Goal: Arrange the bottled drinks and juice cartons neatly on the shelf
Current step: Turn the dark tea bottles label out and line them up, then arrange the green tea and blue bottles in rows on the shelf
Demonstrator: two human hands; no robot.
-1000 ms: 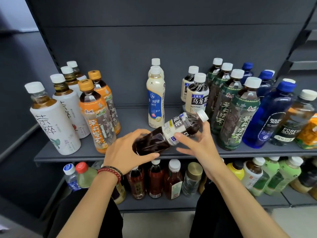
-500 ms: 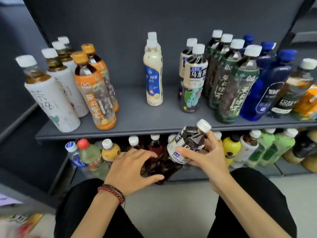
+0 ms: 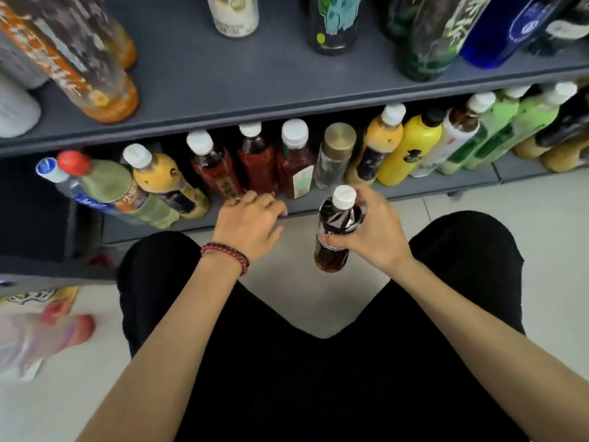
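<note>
So the right hand (image 3: 374, 239) has its fingers and thumb wrapped round the dark tea bottle (image 3: 334, 240), which sits upright in the middle of the frame, white cap up, in the air just in front of the lower shelf (image 3: 433, 186) and over the pale floor (image 3: 287, 282) between the person's knees. The left hand (image 3: 251, 221) is holding nothing, fingers loosely bent, with the fingertips at the front edge of that shelf right by the red bottles (image 3: 258, 164); can't tell if it's actually touching one. There's a red bead bracelet (image 3: 226, 255) on that wrist. The lower shelf is packed in a row across the middle of the frame: a red-cap green bottle (image 3: 105, 183) leaning at the left, the red ones, a clear gold-cap bottle (image 3: 334, 157) just behind the tea's cap, a yellow bottle (image 3: 411, 151) and some green ones going off right. The upper shelf (image 3: 255, 84) runs along the top, with an orange bottle (image 3: 95, 87) upper left and a blue bottle (image 3: 497, 30) upper right, all pretty blurry.
</note>
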